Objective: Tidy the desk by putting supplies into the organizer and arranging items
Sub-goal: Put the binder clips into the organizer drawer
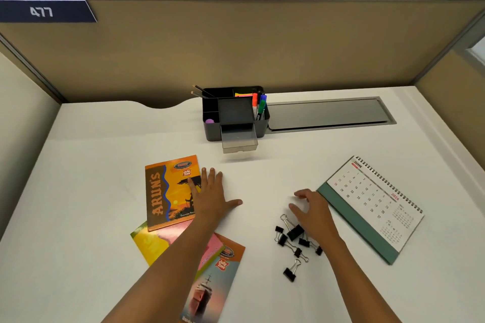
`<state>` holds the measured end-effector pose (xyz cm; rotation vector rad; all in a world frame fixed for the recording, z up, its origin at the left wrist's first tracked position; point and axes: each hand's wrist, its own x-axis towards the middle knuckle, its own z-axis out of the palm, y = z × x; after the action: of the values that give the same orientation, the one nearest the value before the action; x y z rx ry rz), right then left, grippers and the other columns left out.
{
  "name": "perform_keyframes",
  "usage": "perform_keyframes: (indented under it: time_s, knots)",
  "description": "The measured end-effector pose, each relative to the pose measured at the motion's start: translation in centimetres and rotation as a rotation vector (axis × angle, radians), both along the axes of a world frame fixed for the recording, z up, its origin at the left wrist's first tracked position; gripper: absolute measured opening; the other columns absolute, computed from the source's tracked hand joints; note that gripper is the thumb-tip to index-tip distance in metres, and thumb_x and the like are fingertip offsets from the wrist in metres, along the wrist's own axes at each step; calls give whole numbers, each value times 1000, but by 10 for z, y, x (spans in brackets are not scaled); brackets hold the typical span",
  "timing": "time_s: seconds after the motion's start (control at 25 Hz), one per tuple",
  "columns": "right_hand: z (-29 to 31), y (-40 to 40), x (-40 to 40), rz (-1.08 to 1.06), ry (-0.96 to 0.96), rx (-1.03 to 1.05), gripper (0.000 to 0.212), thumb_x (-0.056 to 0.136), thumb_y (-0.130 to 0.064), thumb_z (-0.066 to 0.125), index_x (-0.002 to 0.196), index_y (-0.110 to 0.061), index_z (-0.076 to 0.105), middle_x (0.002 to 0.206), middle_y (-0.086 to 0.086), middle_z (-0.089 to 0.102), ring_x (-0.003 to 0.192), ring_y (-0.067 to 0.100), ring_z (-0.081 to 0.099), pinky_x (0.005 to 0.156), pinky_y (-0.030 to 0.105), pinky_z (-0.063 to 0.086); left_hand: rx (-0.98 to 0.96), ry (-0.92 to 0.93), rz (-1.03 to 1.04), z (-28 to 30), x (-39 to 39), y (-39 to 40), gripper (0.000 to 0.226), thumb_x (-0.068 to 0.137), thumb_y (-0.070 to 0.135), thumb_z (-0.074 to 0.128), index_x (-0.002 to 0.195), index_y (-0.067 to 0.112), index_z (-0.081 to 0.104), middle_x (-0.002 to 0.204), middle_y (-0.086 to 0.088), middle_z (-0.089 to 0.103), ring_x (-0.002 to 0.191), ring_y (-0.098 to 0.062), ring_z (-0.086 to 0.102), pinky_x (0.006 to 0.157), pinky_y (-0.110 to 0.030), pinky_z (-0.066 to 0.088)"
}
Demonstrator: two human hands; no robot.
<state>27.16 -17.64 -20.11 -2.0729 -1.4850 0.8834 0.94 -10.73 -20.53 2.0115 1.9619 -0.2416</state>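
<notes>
The left hand [212, 193] lies flat with fingers straight and spread, its fingers on the right edge of the orange notebook [168, 191], thumb on the desk [288, 165]. The right hand [313, 211] hovers with fingers loosely curled, holding nothing, just beyond the binder clips [295, 242]. The organizer [235, 113] stands far, its drawer [239, 141] pulled out. A calendar [372, 204] lies right.

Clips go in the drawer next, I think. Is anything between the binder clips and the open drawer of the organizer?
Nothing visible. Bare desk lies between the binder clips and the organizer's open drawer. The right hand hovers at the clips, holding none.
</notes>
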Motion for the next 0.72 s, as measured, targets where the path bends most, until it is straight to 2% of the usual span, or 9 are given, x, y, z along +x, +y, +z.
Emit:
perform_keyframes:
  time_s: [0.16, 0.28, 0.4, 0.48, 0.6, 0.64, 0.72]
  knots:
    - [13, -32, -7, 53, -225, -180, 89, 54, -73, 77, 130, -36, 48, 135, -14, 38, 124, 17, 39, 99, 38, 42, 24, -16, -43, 1, 10, -14, 91, 84, 70, 50, 153, 19, 18, 164, -6, 8, 151, -27, -8, 116, -62, -2]
    - [16, -48, -13, 58, -287, -264, 110, 40, -78, 75, 136, -39, 39, 142, -13, 28, 130, 17, 33, 98, 40, 43, -4, -7, -88, 5, 22, -29, 88, 85, 66, 53, 152, 19, 20, 163, -6, 9, 151, -30, -7, 116, -61, -5]
    - [8, -56, -18, 59, -278, -232, 102, 48, -67, 81, 137, -37, 40, 143, -10, 26, 128, 18, 32, 85, 35, 49, -32, -49, -129, 5, 39, -47, 86, 84, 61, 58, 151, 20, 21, 162, -6, 11, 151, -31, -5, 116, -59, -7]
    - [5, -57, -21, 47, -224, -180, 84, 59, -56, 83, 132, -35, 46, 137, -8, 30, 123, 18, 35, 77, 31, 49, -47, -84, -164, 4, 49, -60, 84, 85, 56, 61, 150, 20, 23, 162, -6, 12, 151, -30, -4, 117, -57, -7]
    - [3, -54, -25, 44, -152, -106, 54, 74, -40, 79, 119, -28, 54, 124, -6, 36, 113, 20, 41, 77, 27, 46, -62, -138, -238, 3, 62, -70, 80, 85, 47, 65, 149, 20, 25, 160, -5, 15, 150, -29, -1, 119, -52, -5]
    - [2, -53, -26, 52, -144, -89, 47, 76, -36, 78, 116, -25, 56, 121, -5, 37, 110, 20, 42, 78, 26, 44, -60, -166, -261, 3, 66, -72, 79, 85, 43, 67, 148, 20, 26, 158, -5, 19, 150, -29, 4, 120, -49, 0]
    - [0, -50, -26, 68, -138, -83, 40, 78, -33, 77, 111, -22, 57, 119, -3, 38, 105, 21, 43, 80, 24, 42, -55, -238, -301, 5, 72, -74, 78, 82, 36, 71, 146, 21, 29, 150, -3, 28, 141, -27, 22, 115, -41, 20]
